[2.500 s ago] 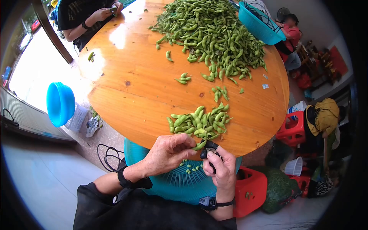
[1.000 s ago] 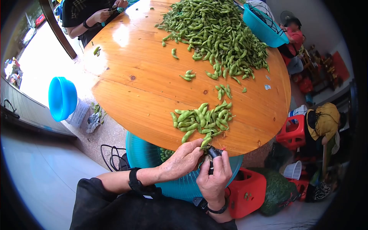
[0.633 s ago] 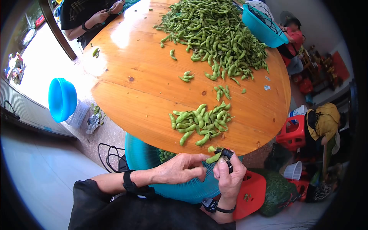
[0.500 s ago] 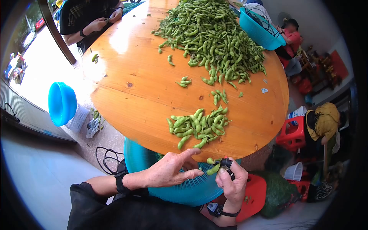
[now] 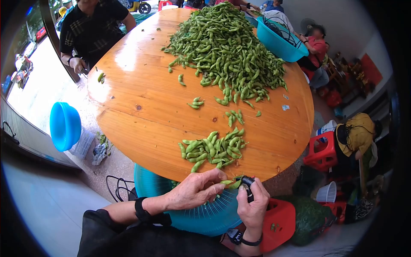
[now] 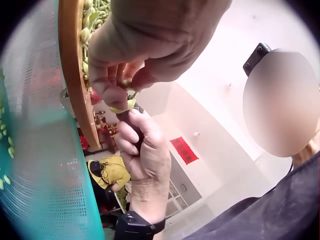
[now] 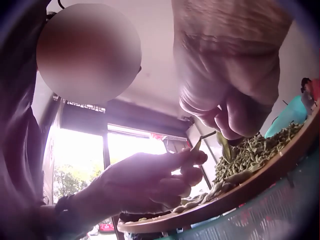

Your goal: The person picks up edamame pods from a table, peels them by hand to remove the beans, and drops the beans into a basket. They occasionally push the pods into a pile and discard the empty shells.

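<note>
The left hand [image 5: 195, 190] pinches one end of a green pod [image 5: 235, 184] between thumb and fingers, above the table's near edge. At the pod's other end is the right hand [image 5: 253, 203], its fingers curled in, with black coverings about the fingertips. In the left wrist view the pod [image 6: 125, 106] lies between the left hand [image 6: 145, 42] and right hand [image 6: 145, 145]. The right wrist view shows a pod piece [image 7: 197, 144] at the left fingertips. A small pod group [image 5: 209, 147] lies just beyond the hands; green beans [image 5: 205, 204] show in the teal basket [image 5: 188, 220] below.
A large pod heap [image 5: 227, 43] covers the table's far part, beside a turquoise basin [image 5: 278, 40] with cables. Red stools [image 5: 278, 222] stand at the right, blue basins [image 5: 64, 126] at the left. Several people are around; one [image 5: 92, 32] stands at the far left edge.
The left hand has closed from spread fingers onto the pod, and the hands have come together. The head view has shifted. The person across has lowered a hand.
</note>
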Motion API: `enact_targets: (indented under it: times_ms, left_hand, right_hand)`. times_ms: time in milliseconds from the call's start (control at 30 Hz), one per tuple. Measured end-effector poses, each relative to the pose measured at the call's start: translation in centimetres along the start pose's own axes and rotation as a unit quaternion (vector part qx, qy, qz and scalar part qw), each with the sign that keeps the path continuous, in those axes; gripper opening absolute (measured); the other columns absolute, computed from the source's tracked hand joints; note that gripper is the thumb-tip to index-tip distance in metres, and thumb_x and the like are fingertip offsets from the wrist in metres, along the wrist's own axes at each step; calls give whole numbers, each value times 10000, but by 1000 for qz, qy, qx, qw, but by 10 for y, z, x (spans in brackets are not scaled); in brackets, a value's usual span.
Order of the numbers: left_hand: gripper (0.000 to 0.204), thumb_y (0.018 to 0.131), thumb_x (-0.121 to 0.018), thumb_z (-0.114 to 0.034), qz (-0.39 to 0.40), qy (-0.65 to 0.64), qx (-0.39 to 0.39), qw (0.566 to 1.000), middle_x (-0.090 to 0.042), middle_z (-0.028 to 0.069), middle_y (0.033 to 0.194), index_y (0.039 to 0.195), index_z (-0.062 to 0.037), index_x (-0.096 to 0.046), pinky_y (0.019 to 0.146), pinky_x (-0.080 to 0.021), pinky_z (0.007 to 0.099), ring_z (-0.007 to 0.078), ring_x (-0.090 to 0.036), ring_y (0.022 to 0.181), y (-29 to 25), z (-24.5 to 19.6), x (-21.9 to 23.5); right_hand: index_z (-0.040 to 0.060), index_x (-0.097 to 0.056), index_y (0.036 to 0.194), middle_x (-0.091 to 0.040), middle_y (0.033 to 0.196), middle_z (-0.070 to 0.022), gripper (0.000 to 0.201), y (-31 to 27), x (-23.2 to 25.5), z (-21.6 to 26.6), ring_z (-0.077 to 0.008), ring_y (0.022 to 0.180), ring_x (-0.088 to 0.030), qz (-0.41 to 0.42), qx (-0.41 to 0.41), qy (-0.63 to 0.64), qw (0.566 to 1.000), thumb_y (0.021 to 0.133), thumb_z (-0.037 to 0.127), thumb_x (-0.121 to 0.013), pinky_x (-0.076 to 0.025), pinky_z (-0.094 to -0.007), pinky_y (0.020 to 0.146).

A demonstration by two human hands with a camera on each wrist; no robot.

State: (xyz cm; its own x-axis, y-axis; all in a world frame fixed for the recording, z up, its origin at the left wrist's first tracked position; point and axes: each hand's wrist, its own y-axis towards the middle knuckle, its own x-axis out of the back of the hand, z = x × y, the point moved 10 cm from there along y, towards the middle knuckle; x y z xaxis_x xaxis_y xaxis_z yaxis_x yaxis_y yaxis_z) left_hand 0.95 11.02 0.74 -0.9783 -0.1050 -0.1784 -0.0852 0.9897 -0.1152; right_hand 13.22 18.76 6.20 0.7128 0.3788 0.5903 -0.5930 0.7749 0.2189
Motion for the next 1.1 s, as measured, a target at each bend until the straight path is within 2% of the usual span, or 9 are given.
enact_targets:
  times_ms: [133, 333, 400, 467, 567, 700, 800, 1033, 1100]
  left_hand:
    - [279, 1044, -518, -211, -1, 81, 0, 997, -576, 21, 734, 1210, 11, -547, 586, -478, 261, 80, -549, 644, 2, 0, 4]
    - [239, 1058, -491, -262, -57, -156, 69, 984, -571, -10, 748, 1164, -58, -558, 526, -435, 210, 59, -520, 612, 2, 20, 11]
    - [220, 1062, -478, -278, -99, -149, 77, 981, -559, -15, 735, 1070, -70, -550, 510, -428, 191, 48, -506, 590, 2, 19, 18]
    - [199, 1056, -495, -255, -109, -159, 87, 977, -557, -14, 711, 1008, -64, -526, 488, -411, 199, 54, -511, 576, 2, 19, 15]
    - [147, 995, -610, -166, -175, 149, -104, 968, -599, 35, 667, 992, -29, -556, 507, -449, 258, 95, -594, 603, -3, -10, 21]
    - [117, 944, -655, -101, -184, 233, -194, 935, -644, 136, 734, 984, -18, -584, 561, -507, 331, 258, -651, 618, -10, -35, 15]
    - [111, 946, -651, -95, -215, 342, -228, 886, -643, 134, 732, 981, -16, -581, 568, -508, 340, 267, -662, 635, -17, -43, 17]
    - [122, 967, -634, -115, -198, 244, -185, 931, -611, 87, 694, 962, -13, -568, 533, -468, 296, 183, -611, 584, -12, -31, 21]
    - [149, 986, -615, -145, -140, 63, -26, 988, -578, 67, 635, 932, -16, -560, 524, -457, 296, 127, -586, 576, -3, 4, 22]
  right_hand:
    - [-50, -648, 947, -587, 835, -178, 132, 8, 0, 9, -326, 693, -616, -31, 30, -48, 998, 826, -9, -613, -499, -387, 618]
    - [-56, -674, 1010, -629, 823, -146, 212, -2, 14, 18, -246, 658, -640, -68, 24, -7, 997, 821, -39, -579, -513, -329, 600]
    - [-52, -684, 985, -632, 777, -114, 198, -6, 14, 7, -172, 632, -625, -36, -22, 70, 997, 817, -31, -581, -498, -279, 585]
    - [-44, -691, 971, -614, 733, -90, 177, -9, -14, -1, -135, 614, -600, 98, -91, 144, 981, 824, -6, -600, -472, -259, 559]
    - [-43, -669, 936, -598, 668, -60, 121, -10, -30, -16, -98, 561, -567, 108, -131, 157, 973, 863, 28, -603, -442, -257, 514]
    - [-42, -650, 917, -585, 633, -32, 92, -9, -38, -32, -63, 534, -538, 90, -153, 177, 968, 888, 30, -601, -414, -236, 483]
    - [-41, -667, 954, -579, 630, -17, 110, -8, -30, -22, -50, 535, -529, 72, -146, 177, 971, 890, 29, -609, -403, -219, 480]
    - [-65, -665, 1006, -541, 617, 13, 150, -18, -55, -29, -33, 532, -493, 145, -206, 300, 920, 932, 46, -596, -381, -207, 468]
    - [-72, -638, 1083, -505, 620, 19, 184, -15, -56, -32, -34, 523, -449, 130, -202, 328, 914, 959, 44, -567, -354, -209, 464]
